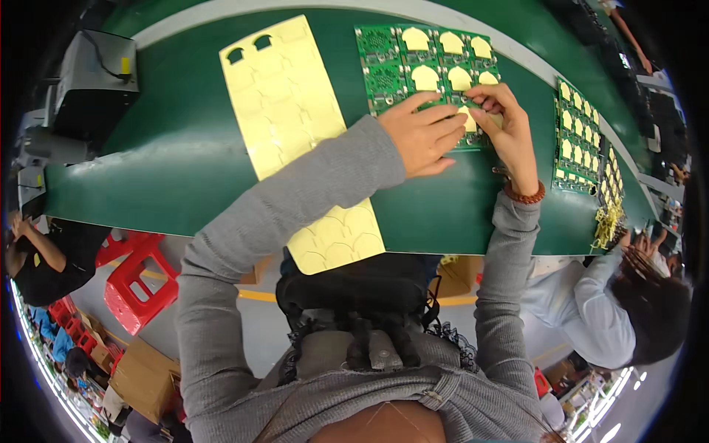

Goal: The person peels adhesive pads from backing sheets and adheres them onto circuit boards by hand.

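A green circuit board panel (380, 79) lies on the green table, with yellow die-cut stickers (425, 77) on most of its sections. Two sections on its left side show bare green circuitry. My left hand (425, 136) lies across the panel's lower part, fingers stretched out and apart. At the panel's right edge is my right hand (506, 122), its fingers curled and the thumb apart from them, beside a yellow sticker (467, 118). Nothing shows in its grasp. A long yellow sticker sheet (284, 88) runs under my left forearm and overhangs the table's near edge; two cut-outs at its far end show green.
To the right lies another board panel with yellow pieces (576, 140), beside a tangle of yellow strips (608, 225). A grey box-shaped device (96, 70) stands at the far left. Red stools (140, 284) are on the floor left; a person (591, 310) sits at the right.
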{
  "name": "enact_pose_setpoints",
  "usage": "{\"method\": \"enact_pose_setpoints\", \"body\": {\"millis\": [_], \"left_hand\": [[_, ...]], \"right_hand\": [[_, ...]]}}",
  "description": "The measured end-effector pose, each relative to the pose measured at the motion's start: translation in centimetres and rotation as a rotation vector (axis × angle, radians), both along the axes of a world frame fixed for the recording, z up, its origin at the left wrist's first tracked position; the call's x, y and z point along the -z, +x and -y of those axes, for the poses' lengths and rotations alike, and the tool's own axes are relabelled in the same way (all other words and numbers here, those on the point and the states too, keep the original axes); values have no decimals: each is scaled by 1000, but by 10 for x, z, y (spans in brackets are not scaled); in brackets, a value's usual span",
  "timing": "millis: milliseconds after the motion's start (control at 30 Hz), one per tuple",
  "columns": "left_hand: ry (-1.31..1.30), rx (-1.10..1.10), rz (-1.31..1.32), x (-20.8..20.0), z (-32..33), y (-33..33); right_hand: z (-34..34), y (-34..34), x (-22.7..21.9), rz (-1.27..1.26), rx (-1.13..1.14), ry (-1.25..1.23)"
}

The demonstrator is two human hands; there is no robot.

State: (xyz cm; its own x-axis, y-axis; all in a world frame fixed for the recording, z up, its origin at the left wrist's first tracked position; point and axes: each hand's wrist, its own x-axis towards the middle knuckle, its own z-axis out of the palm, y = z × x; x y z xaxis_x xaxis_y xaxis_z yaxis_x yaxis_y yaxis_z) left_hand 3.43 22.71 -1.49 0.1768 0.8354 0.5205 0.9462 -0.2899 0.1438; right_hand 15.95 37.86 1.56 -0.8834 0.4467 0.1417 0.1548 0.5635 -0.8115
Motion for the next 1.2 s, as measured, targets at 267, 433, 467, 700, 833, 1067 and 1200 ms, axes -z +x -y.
{"method": "enact_pose_setpoints", "body": {"millis": [267,433,467,700,833,1067,1200], "left_hand": [[25,-101,151,-39,17,-17],[47,-835,156,-58,63,-101],[54,-840,137,-46,75,-114],[-130,-1001,51,-28,83,-152],[-508,-986,589,-45,79,-167],[-323,-290,1368,-145,98,-112],[-337,-1,1599,-140,58,-70]], "right_hand": [[3,2,-13,-18,-44,-106],[13,6,-14,-10,52,-78],[16,4,-14,-10,61,-73],[28,2,-15,-31,45,-36],[30,-3,-16,-43,41,-2],[34,-7,-5,-30,71,80],[51,-24,6,-121,56,134]]}}
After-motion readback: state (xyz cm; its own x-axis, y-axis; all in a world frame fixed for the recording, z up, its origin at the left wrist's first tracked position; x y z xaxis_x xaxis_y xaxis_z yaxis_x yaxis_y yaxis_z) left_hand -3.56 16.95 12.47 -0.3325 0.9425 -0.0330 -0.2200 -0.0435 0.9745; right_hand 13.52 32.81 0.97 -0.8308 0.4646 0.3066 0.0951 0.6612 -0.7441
